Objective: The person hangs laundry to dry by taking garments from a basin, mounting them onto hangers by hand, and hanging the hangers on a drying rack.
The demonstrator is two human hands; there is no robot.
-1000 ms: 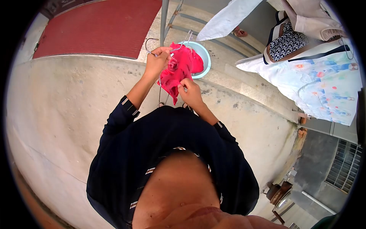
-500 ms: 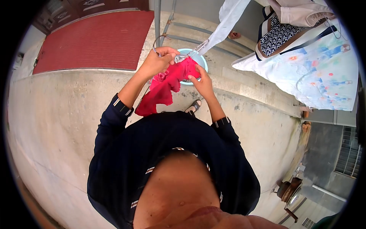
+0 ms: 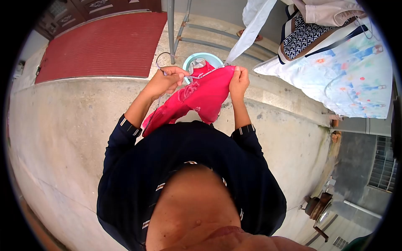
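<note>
My left hand (image 3: 167, 80) is closed on a wire clothes hanger (image 3: 159, 58), whose curved hook sticks up past my fingers. A bright pink garment with pale printed marks (image 3: 201, 96) hangs from the hanger, spread between my hands. Its kind cannot be told. My right hand (image 3: 239, 83) pinches the garment's upper right corner. Behind the cloth, a light blue basin (image 3: 187, 63) on the ground holds more pink and whitish cloth, partly covered by the garment.
Grey metal rails (image 3: 209, 43) stand beyond the basin. White cloth (image 3: 247, 35), a patterned garment (image 3: 303, 39) and a pale floral one (image 3: 347, 79) hang to the right. A red mat (image 3: 104, 46) lies before a door at upper left.
My right hand has moved right and slightly up, stretching the bunched pink garment out wide along the hanger. My left hand has shifted slightly down with the hanger.
</note>
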